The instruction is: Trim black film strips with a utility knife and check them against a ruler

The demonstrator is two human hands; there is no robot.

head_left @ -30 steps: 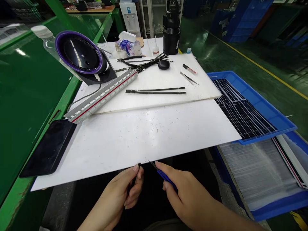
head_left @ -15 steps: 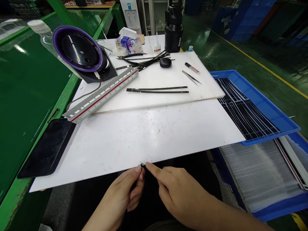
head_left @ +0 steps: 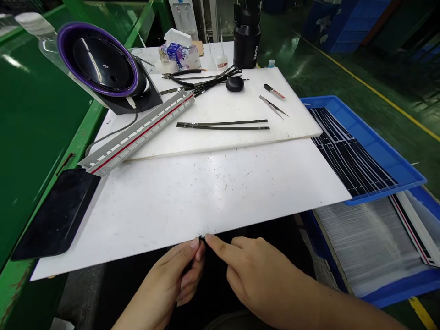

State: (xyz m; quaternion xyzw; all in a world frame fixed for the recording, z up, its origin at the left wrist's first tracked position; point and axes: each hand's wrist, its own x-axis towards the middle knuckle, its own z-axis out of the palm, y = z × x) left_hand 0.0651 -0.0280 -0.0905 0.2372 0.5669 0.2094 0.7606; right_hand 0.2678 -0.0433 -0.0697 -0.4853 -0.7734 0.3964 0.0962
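Note:
At the table's near edge, my left hand (head_left: pixel 177 272) pinches a small dark piece (head_left: pixel 201 238) between thumb and fingers. Its exact kind is too small to make out. My right hand (head_left: pixel 252 266) has its index fingertip against that piece, with the other fingers curled in. The right thumb and whatever lies under the palm are hidden. Beyond the hands, two thin black strips (head_left: pixel 223 125) lie side by side on a white foam board (head_left: pixel 220 110), apart from both hands.
A grey scale ruler (head_left: pixel 140 133) leans across the board's left side by a purple-rimmed fan (head_left: pixel 103 59). A phone (head_left: pixel 57 213) lies at left. Tweezers (head_left: pixel 274 107), pliers (head_left: pixel 182 78) and a black bottle (head_left: pixel 246 41) are farther back. Blue trays (head_left: pixel 409 167) stand at right.
The view has shifted slightly, so the table items sit a little higher and more to the left. Both hands stay together at the small dark piece, with only slight finger movement.

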